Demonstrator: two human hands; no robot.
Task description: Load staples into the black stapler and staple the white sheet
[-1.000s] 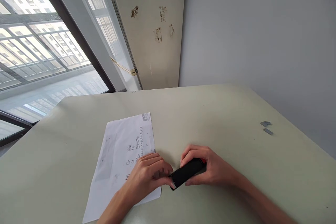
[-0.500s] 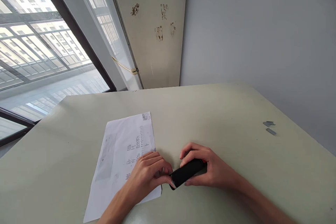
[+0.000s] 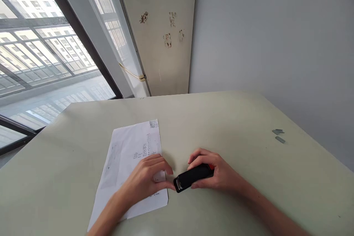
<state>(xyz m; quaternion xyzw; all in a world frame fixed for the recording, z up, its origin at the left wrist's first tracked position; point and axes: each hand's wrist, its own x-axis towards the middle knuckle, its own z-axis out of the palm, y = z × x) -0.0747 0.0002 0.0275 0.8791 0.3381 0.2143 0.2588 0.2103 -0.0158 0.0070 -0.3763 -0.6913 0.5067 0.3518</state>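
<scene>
"Grip states, quick?"

"My right hand [image 3: 222,174] had its grip around the black stapler [image 3: 195,176], above the table [image 3: 221,129]. Left hand [image 3: 142,177] was wide, thumb beside the stapler's end; contact unclear."

"Risks?"

"I figured squeezing could pinch that thumb, or a dragging left arm could skew the paper [image 3: 117,164]."

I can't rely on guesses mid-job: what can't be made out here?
All in the head view:
- Rear end of the black tool: partly hidden by the right hand.
- Middle of the printed sheet: under the left hand.
- The sheet's wording: too small.
- Left thumb touching the tool: unclear, blurred.
- Elbows: beyond the bottom edge.
</scene>
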